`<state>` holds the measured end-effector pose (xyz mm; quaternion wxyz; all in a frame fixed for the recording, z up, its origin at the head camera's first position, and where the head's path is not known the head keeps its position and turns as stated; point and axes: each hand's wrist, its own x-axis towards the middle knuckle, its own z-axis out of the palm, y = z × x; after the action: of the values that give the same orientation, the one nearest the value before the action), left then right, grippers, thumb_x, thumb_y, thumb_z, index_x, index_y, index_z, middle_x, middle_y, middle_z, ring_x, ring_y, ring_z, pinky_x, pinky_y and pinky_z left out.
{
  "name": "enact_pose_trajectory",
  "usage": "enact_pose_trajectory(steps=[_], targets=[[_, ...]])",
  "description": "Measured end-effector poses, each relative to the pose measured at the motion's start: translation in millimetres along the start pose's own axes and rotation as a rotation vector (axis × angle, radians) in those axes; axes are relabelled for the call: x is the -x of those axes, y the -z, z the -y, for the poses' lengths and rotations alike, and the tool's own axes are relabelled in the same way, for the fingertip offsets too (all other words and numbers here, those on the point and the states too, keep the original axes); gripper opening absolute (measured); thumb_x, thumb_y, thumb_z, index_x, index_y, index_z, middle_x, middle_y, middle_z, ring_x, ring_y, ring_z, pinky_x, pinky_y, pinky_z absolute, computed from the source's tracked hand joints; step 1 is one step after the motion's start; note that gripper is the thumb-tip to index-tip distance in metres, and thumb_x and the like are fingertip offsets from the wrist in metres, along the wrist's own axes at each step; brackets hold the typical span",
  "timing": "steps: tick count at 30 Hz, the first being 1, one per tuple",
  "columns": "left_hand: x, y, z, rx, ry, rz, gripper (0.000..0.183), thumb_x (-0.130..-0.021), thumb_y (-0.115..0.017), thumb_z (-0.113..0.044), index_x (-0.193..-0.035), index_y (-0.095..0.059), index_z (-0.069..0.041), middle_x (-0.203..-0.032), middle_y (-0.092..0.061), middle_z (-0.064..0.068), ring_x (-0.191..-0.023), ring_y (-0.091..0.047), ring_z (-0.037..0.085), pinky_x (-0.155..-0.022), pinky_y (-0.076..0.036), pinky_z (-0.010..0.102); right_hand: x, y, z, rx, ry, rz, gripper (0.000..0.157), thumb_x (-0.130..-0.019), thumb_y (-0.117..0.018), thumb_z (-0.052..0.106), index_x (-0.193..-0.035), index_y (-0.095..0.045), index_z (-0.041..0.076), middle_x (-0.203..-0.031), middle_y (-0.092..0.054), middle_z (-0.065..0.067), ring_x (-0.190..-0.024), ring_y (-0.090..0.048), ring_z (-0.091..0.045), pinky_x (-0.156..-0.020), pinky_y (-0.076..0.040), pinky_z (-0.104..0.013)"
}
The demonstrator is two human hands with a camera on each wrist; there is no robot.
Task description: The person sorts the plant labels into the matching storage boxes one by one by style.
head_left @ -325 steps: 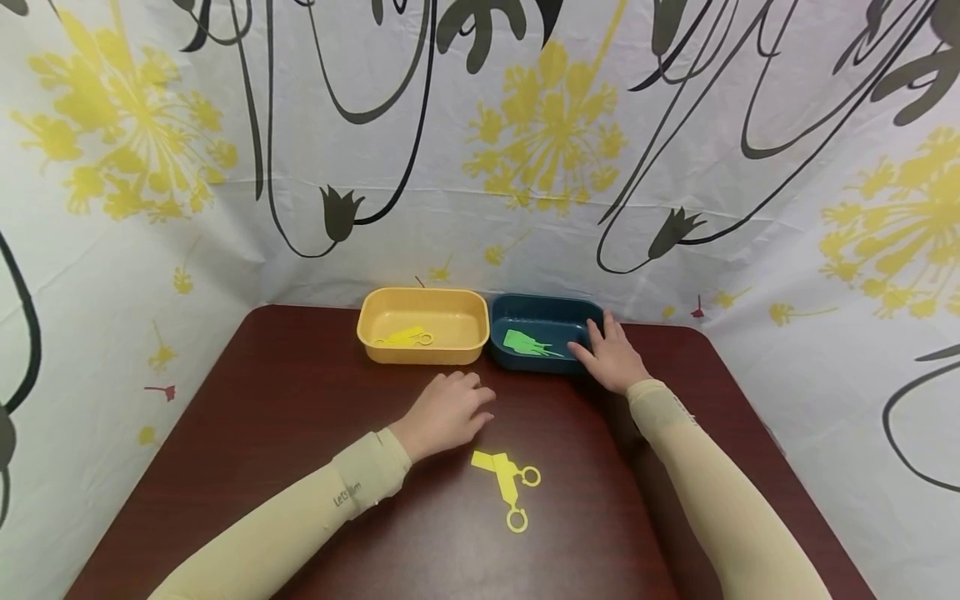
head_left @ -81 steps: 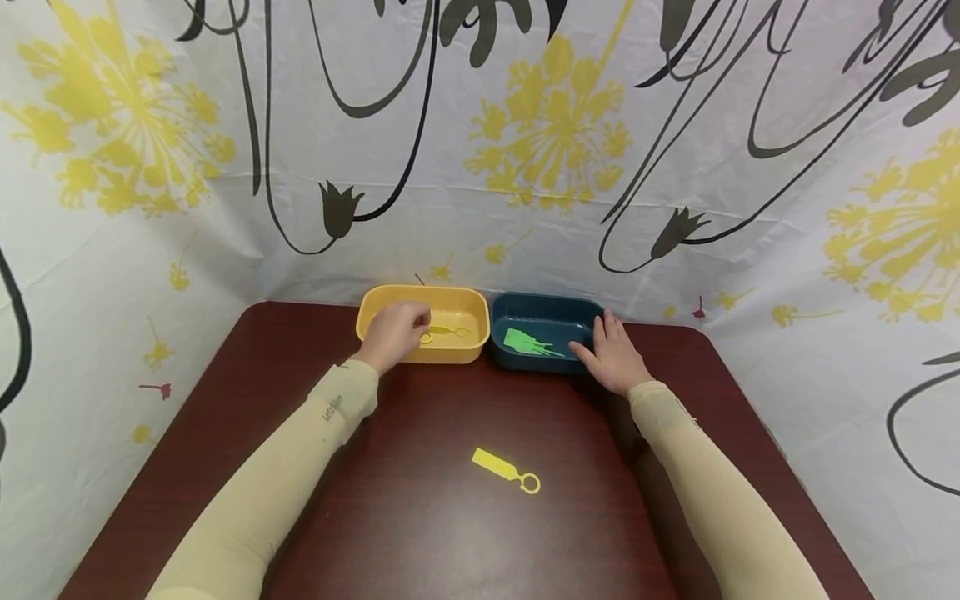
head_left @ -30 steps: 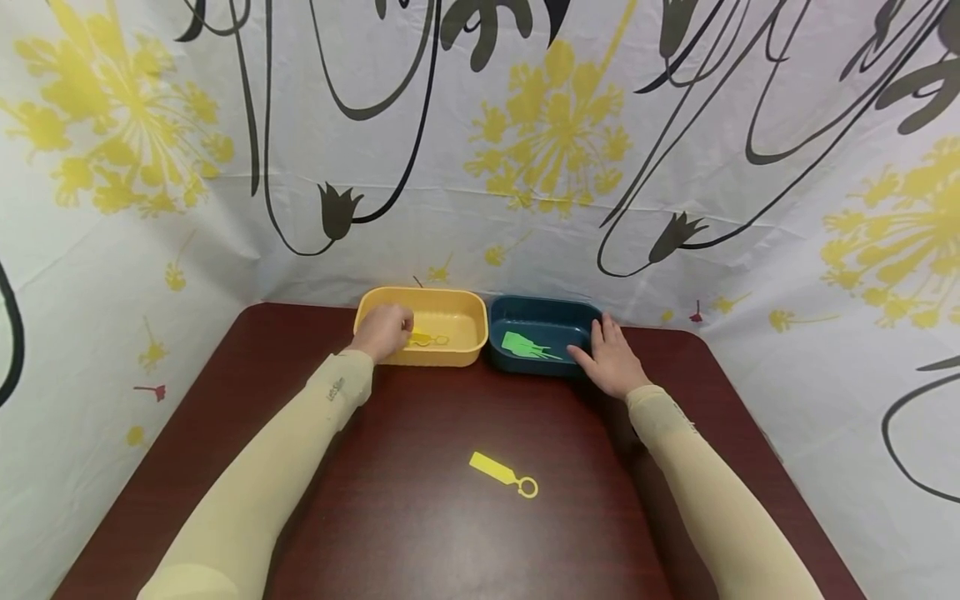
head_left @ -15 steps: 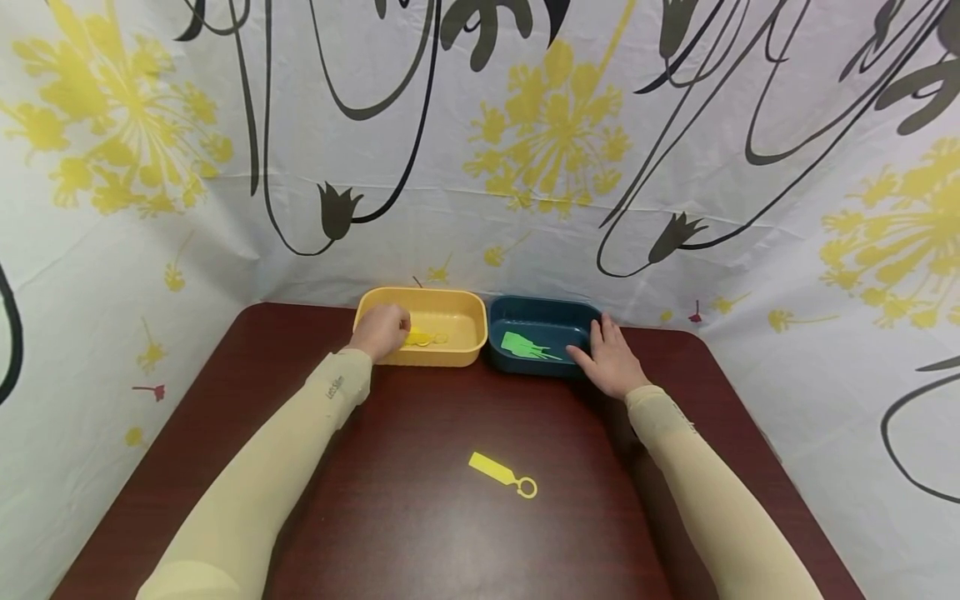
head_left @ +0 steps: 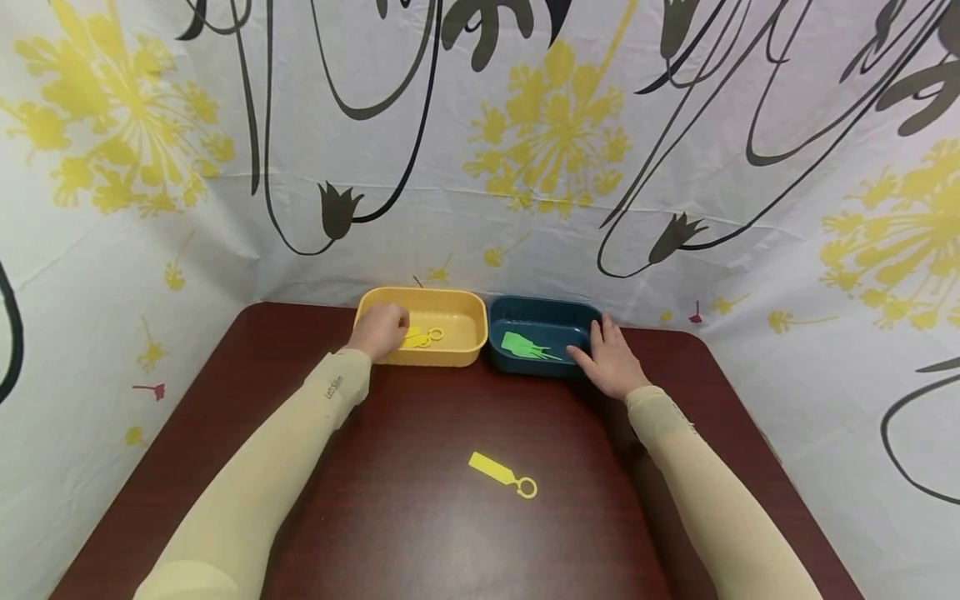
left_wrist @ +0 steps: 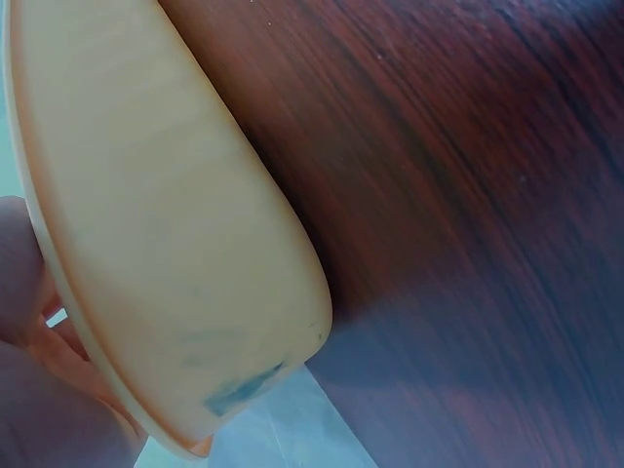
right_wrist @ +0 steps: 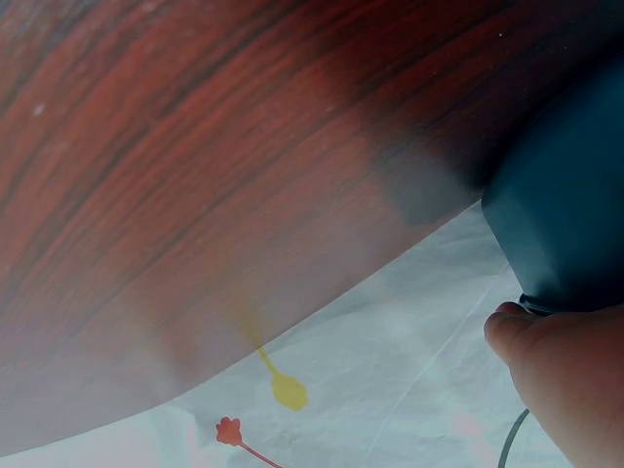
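Observation:
My left hand [head_left: 381,330] reaches into the yellow bin [head_left: 450,357], its fingers curled at several flat yellow ring tags [head_left: 422,337] and seeming to pinch one. The fingertips are hidden behind the hand. In the left wrist view, part of that hand [left_wrist: 58,390] shows at the bin's rim. My right hand [head_left: 611,358] rests on the right end of the dark blue bin [head_left: 517,364] with its fingers spread, thumb over the near rim. Green tags [head_left: 527,345] lie fanned inside the blue bin. One yellow tag with a ring end [head_left: 495,469] lies on the table.
Both bins stand side by side at the back of the dark red-brown table [head_left: 420,517]. A white cloth [head_left: 465,142] with flower prints hangs close behind them and along both sides.
Over the last ten seconds, one of two crossed yellow tags left the table, and my left hand moved to the yellow bin. Just now the tags there shift slightly. My right hand stays put.

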<state>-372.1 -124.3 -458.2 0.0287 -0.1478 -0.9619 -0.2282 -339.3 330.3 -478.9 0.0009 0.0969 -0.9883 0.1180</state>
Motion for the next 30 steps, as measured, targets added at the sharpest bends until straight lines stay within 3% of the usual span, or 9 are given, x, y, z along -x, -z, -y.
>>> enact_pose_trajectory(steps=[16,23,30], targets=[[2.2,5.0,-6.1,-0.022,-0.027,-0.051,0.019,-0.098,-0.059,-0.006,-0.081,-0.067,-0.007,-0.072,-0.057,0.006,-0.066,-0.049,0.023,-0.065,-0.041,0.035,0.0,-1.2,-0.6,-0.012,0.003,-0.006,0.102,-0.097,-0.029,0.075,-0.159,-0.005,-0.003,-0.165,0.008,-0.023,-0.151,0.001,-0.043,-0.116,-0.013,-0.061],[5.0,5.3,-10.7,-0.043,-0.08,-0.085,0.026,-0.097,-0.057,-0.003,-0.072,-0.06,-0.01,-0.065,-0.049,0.005,-0.061,-0.042,0.02,-0.06,-0.036,0.034,0.5,-2.1,0.3,-0.023,0.005,-0.015,0.102,-0.098,-0.03,0.074,-0.159,-0.007,-0.004,-0.165,0.007,-0.024,-0.151,0.001,-0.043,-0.116,-0.014,-0.062],[7.5,3.1,-11.8,-0.034,-0.076,-0.106,0.022,-0.095,-0.06,-0.004,-0.075,-0.061,-0.011,-0.072,-0.057,0.004,-0.067,-0.05,0.021,-0.064,-0.041,0.034,-0.2,-1.7,-1.0,-0.01,0.013,-0.005,0.101,-0.098,-0.028,0.074,-0.159,-0.005,-0.003,-0.165,0.008,-0.025,-0.151,0.003,-0.044,-0.116,-0.013,-0.062]])
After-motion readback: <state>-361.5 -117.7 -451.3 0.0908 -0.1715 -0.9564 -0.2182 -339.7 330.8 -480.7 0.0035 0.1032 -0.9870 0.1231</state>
